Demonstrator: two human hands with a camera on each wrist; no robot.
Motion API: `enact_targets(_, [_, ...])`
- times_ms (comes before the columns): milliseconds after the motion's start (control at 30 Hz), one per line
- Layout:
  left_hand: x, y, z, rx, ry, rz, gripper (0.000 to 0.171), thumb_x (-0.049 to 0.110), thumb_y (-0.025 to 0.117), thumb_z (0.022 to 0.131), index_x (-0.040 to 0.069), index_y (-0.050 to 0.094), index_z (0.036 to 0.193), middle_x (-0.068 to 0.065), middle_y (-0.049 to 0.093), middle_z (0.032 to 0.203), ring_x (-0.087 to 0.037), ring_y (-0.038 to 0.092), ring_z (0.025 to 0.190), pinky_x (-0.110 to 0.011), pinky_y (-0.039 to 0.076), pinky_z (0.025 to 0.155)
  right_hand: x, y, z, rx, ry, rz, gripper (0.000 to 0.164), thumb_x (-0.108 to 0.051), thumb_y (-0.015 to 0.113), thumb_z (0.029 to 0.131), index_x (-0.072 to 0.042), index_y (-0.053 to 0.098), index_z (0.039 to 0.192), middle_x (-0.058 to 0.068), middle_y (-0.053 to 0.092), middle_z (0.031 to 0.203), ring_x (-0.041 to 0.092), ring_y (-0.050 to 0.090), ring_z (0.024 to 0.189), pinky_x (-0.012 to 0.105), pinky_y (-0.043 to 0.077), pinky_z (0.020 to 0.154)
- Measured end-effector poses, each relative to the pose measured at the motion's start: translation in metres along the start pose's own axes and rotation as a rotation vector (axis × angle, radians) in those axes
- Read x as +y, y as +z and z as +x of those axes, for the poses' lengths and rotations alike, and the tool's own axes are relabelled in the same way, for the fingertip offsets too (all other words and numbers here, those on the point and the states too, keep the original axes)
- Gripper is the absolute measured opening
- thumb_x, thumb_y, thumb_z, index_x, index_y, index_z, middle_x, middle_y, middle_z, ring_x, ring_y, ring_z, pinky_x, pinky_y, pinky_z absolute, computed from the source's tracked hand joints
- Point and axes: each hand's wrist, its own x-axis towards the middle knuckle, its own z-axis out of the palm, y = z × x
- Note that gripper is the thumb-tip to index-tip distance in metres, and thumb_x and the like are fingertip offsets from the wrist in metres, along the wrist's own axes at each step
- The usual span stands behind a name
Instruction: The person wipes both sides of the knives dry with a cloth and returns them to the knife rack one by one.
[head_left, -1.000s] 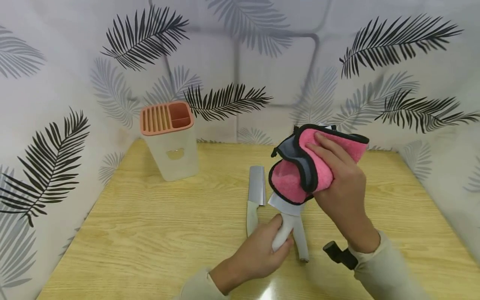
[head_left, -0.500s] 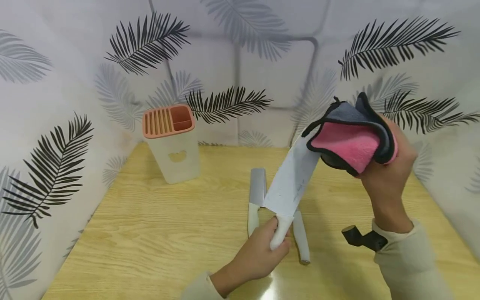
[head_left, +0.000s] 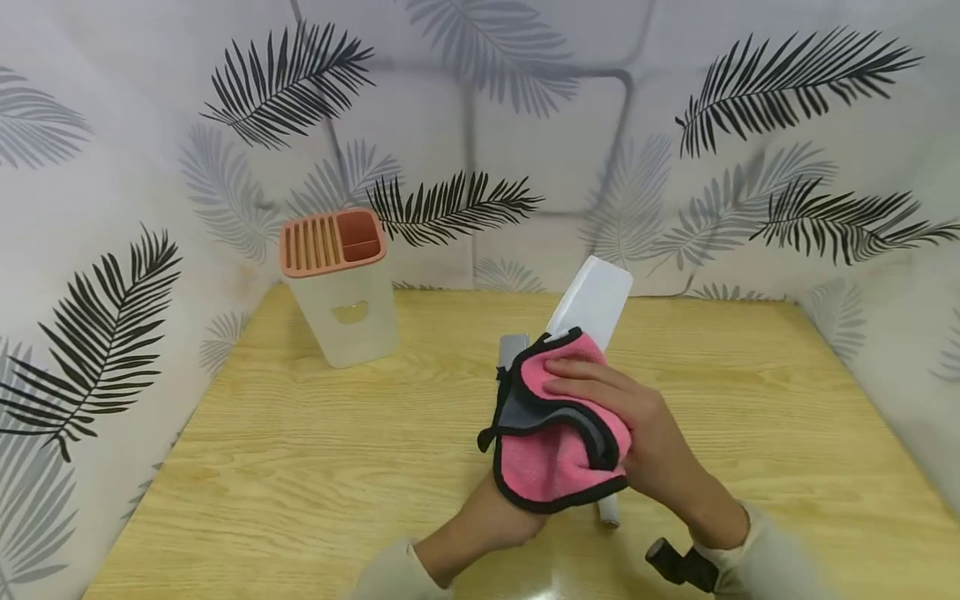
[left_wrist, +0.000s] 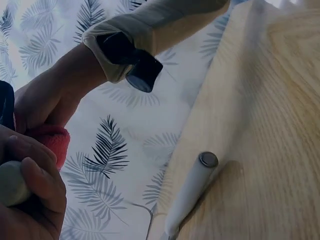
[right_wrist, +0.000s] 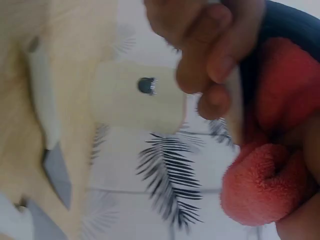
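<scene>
My left hand point(head_left: 495, 518) grips the white handle of a cleaver; in the left wrist view the handle's rounded end point(left_wrist: 12, 184) pokes out of the curled fingers. The cleaver's broad blade point(head_left: 596, 300) points up and away. My right hand point(head_left: 660, 437) holds a folded pink and grey cloth point(head_left: 551, 471) with black edging against the lower blade. That cloth hides the handle and the left fingers in the head view. Under it lie two more knives, mostly covered: a blade tip point(head_left: 513, 346) and a white handle point(head_left: 609, 510) show.
A pale knife holder point(head_left: 345, 321) with an orange slotted lid stands at the back left of the wooden table point(head_left: 315, 467). Leaf-patterned fabric point(head_left: 480, 125) hangs behind and at the sides. A black wrist-worn device point(head_left: 681, 567) sits at the right sleeve.
The right hand has swung up and right off the blade's tip, then back down and left, bringing the cloth to the cleaver's handle end. The left hand keeps its grip, almost unmoved.
</scene>
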Motion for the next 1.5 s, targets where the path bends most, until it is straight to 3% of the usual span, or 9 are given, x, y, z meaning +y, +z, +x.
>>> enact_targets(100, [-0.001,0.002,0.001,0.022,0.079,0.121,0.057,0.015,0.059,0.097,-0.003,0.035,0.146,-0.015,0.053,0.139,-0.024,0.054,0.126,-0.033,0.044,0.11,0.003,0.005,-0.006,0.037,0.016,-0.063,0.033,-0.028,0.064,0.097,-0.005,0.07,0.121,0.014,0.067,0.128,0.017,0.058,0.132,0.024,0.039,0.115])
enact_targets(133, [0.0,0.002,0.001,0.034,0.064,0.119,0.055,0.015,0.059,0.097,-0.001,0.038,0.145,-0.015,0.053,0.14,-0.022,0.054,0.125,-0.034,0.044,0.11,0.005,0.005,-0.006,0.054,0.025,-0.077,0.032,-0.027,0.064,0.097,-0.006,0.07,0.12,0.013,0.068,0.127,0.016,0.058,0.131,0.023,0.04,0.114])
enact_targets(300, [0.001,0.004,0.002,0.076,0.038,-0.009,0.04,0.01,0.059,0.092,0.004,0.054,0.131,-0.01,0.065,0.114,-0.01,0.056,0.097,-0.026,0.049,0.093,0.018,-0.002,-0.003,0.12,0.027,-0.115,0.036,-0.031,0.063,0.097,-0.003,0.071,0.119,0.014,0.07,0.125,0.014,0.06,0.129,0.025,0.042,0.113])
enact_targets(533, [0.001,0.006,0.004,0.025,-0.001,-0.05,0.011,0.01,0.057,0.09,0.0,0.058,0.096,0.001,0.053,0.078,0.002,0.041,0.064,-0.014,0.038,0.059,0.038,-0.019,-0.001,0.169,0.04,-0.209,0.045,-0.038,0.06,0.098,0.0,0.069,0.121,0.018,0.07,0.124,0.01,0.06,0.129,0.024,0.041,0.114])
enact_targets(900, [0.002,0.005,0.005,0.031,-0.017,-0.076,0.011,0.01,0.059,0.088,0.002,0.059,0.096,-0.003,0.058,0.08,0.003,0.043,0.064,-0.015,0.04,0.059,0.041,-0.025,-0.003,0.206,0.067,-0.172,0.04,-0.032,0.063,0.097,0.0,0.07,0.119,0.016,0.071,0.123,0.011,0.061,0.128,0.025,0.042,0.113])
enact_targets(1033, [0.003,0.002,0.007,0.066,-0.013,-0.066,0.023,0.01,0.059,0.09,0.004,0.062,0.112,-0.005,0.064,0.091,0.0,0.051,0.077,-0.018,0.048,0.074,0.028,-0.012,-0.011,0.21,0.026,-0.119,0.036,-0.028,0.065,0.096,0.002,0.071,0.116,0.014,0.071,0.124,0.012,0.062,0.126,0.026,0.043,0.112])
enact_targets(1133, [0.006,0.0,0.009,0.075,-0.013,-0.057,0.021,0.009,0.058,0.09,0.004,0.062,0.111,-0.001,0.062,0.087,0.0,0.05,0.073,-0.018,0.048,0.071,0.028,-0.01,-0.009,0.227,0.003,-0.134,0.038,-0.029,0.064,0.097,0.003,0.071,0.116,0.016,0.071,0.124,0.014,0.062,0.126,0.027,0.044,0.112])
enact_targets(1267, [0.009,0.001,0.009,0.047,-0.048,-0.079,0.008,0.009,0.057,0.09,0.002,0.06,0.092,0.005,0.049,0.071,0.003,0.04,0.054,-0.014,0.037,0.05,0.04,-0.021,-0.002,0.257,0.027,-0.199,0.044,-0.035,0.063,0.096,0.002,0.07,0.118,0.019,0.071,0.121,0.013,0.062,0.126,0.026,0.043,0.112])
enact_targets(1500, [0.008,0.004,0.005,0.045,-0.091,-0.107,0.012,0.011,0.06,0.09,0.001,0.059,0.096,0.005,0.049,0.073,0.001,0.041,0.056,-0.015,0.037,0.052,0.047,-0.025,-0.005,0.235,0.095,-0.227,0.044,-0.037,0.065,0.094,-0.002,0.07,0.12,0.018,0.071,0.12,0.008,0.061,0.126,0.022,0.042,0.112])
